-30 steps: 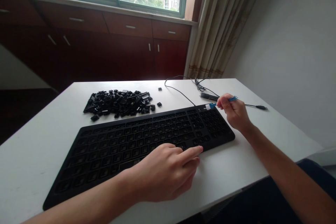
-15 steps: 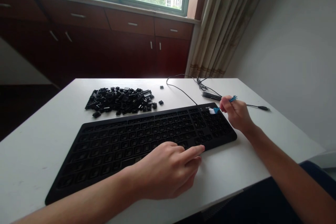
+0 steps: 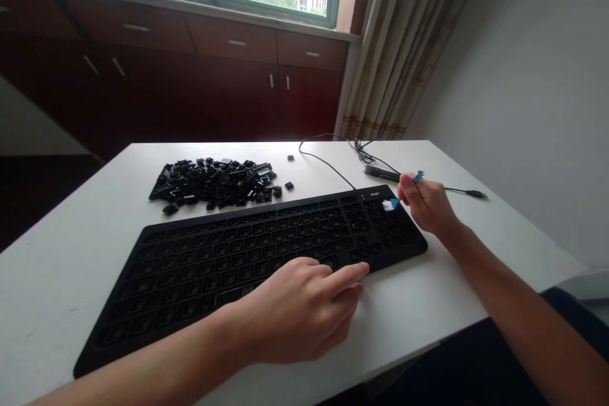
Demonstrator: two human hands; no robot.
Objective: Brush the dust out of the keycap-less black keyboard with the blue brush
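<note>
A black keyboard (image 3: 280, 235) with its keycaps off lies slanted across the white table. My left hand (image 3: 307, 311) rests on its front edge toward the right, index finger stretched along the rim and the other fingers curled down at the edge. Pinched in my right hand (image 3: 425, 203) is a small blue brush (image 3: 391, 204) with white bristles. The bristles are at the top of the number pad area; whether they touch it I cannot tell. Most of the brush's handle is hidden by my fingers. Behind the keyboard lies a heap of black keycaps (image 3: 214, 183).
A few loose keycaps (image 3: 289, 186) lie right of the heap. The keyboard's cable (image 3: 328, 163) loops behind it to a tangled bundle. A black brush-like tool (image 3: 380, 172) lies by my right hand, near a cable plug (image 3: 476, 193). The table's front edge (image 3: 394, 368) is close to me.
The brush has shifted slightly toward me and its bristles sit a little lower over the number pad. My left hand stays in place on the keyboard. The view has moved slightly.
</note>
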